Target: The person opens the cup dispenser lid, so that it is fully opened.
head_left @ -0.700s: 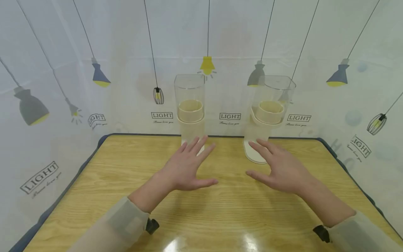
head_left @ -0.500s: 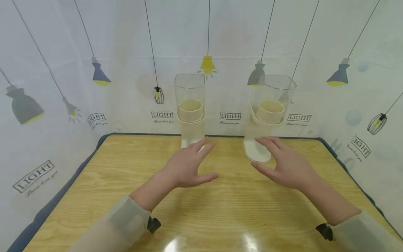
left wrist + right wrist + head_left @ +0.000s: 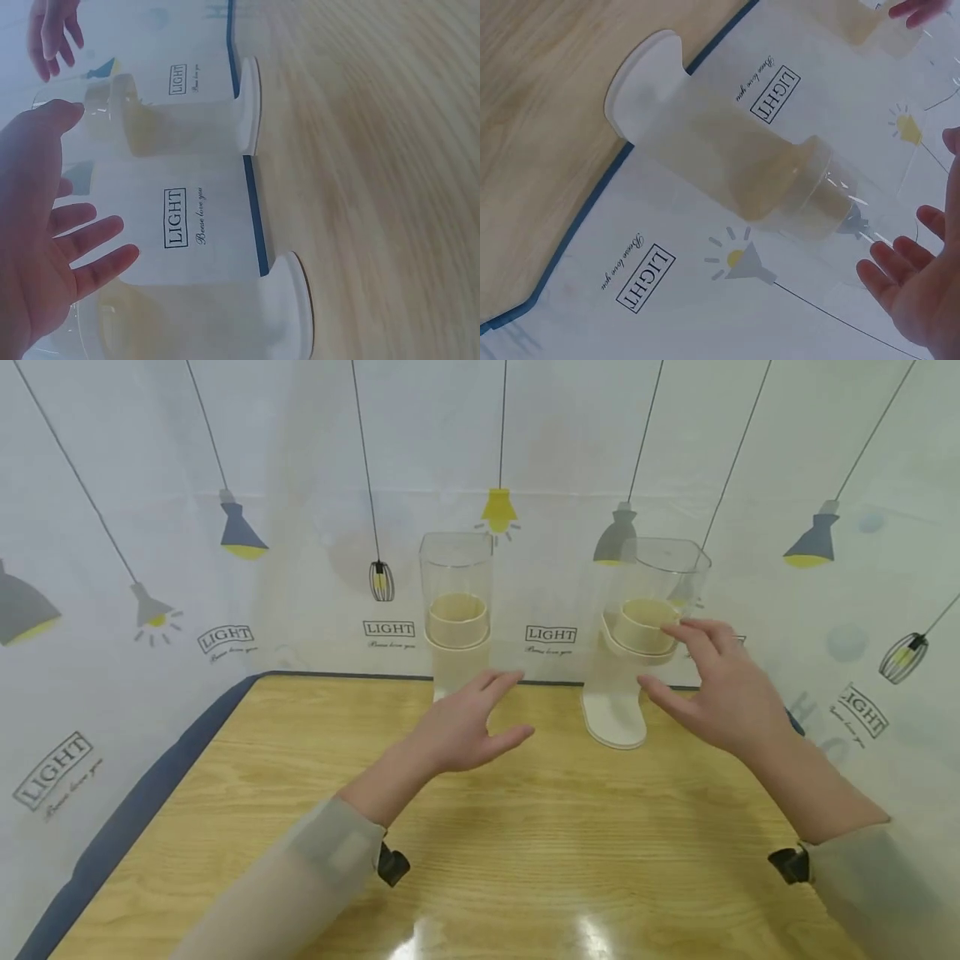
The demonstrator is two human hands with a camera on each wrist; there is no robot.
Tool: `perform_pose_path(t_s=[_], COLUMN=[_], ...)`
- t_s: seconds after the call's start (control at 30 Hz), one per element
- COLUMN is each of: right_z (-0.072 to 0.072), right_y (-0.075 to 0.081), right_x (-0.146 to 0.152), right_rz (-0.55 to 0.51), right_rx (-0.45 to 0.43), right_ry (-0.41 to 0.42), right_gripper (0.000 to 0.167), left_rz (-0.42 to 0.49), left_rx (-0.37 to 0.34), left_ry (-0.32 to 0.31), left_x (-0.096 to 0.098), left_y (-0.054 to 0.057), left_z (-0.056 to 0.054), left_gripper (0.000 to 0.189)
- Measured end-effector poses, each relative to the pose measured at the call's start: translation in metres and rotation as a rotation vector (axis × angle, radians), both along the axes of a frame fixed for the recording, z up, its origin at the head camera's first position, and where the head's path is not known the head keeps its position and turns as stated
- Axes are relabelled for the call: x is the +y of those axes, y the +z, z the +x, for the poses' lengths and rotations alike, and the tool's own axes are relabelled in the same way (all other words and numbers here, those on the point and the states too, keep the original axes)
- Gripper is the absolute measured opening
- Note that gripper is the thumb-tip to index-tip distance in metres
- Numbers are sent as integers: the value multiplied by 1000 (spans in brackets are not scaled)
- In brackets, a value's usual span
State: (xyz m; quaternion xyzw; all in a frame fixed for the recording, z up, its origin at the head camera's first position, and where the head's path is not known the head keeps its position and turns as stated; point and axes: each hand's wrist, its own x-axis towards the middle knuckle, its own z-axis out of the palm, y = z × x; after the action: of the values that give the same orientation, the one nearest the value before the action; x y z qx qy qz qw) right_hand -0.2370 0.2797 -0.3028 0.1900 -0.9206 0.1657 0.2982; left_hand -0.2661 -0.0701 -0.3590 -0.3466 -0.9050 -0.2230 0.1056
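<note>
You've got boxed "LIGHT" point(image 3: 551, 634) repeating on the white backdrop point(image 3: 300, 527): black capitals, small script line point(image 3: 200, 216) beneath. Your left-wrist view gives you that script best: looks like "Beese love you". Your right-wrist view shows two copies point(image 3: 775, 94), both rotated. In your head view, one copy point(image 3: 740, 640) right of center is mostly hidden. Far right, same backdrop: pale "H" point(image 3: 802, 706).

Two hands point(image 3: 461, 727) point(image 3: 731, 697), two sleeves point(image 3: 300, 877) point(image 3: 873, 877); two clear-topped holders point(image 3: 457, 632) point(image 3: 637, 637), one wooden table point(image 3: 555, 827)

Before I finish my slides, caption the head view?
Left hand and right hand hover near two cream, transparent-topped stands on a yellowish wooden table.
</note>
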Motion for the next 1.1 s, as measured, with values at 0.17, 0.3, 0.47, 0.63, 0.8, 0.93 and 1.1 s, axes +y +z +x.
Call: perform_pose_path(t_s=[0.17, 0.3, 0.47, 0.63, 0.8, 0.93, 1.1], right_z=[-17, -30, -47, -64, -76, -82, -84], right_y=[22, 35, 46, 50, 50, 48, 42], right_x=[1, 1, 1, -2, -6, -10, -13], right_rz=[-93, -171, -221, -275, -306, -345, -423], right_rx=[-77, -115, -172, -248, -295, -305, -319], right_ry=[-93, -130, -157, -186, -195, -189, -179], right_gripper=[79, 85, 93, 99, 101, 100, 102], left_rz=[2, -4, -1, 4, 16, 31, 103], left_rx=[-16, -35, -60, -90, -128, -139, -179], left_ry=[-2, 2, -15, -25, -21, -29, -62], left_x=[13, 25, 42, 56, 70, 81, 93], left_y=[8, 16, 21, 26, 28, 26, 26], left_z=[-10, -15, -25, -35, -44, -53, -63], left_gripper=[78, 78, 77, 75, 75, 75, 73])
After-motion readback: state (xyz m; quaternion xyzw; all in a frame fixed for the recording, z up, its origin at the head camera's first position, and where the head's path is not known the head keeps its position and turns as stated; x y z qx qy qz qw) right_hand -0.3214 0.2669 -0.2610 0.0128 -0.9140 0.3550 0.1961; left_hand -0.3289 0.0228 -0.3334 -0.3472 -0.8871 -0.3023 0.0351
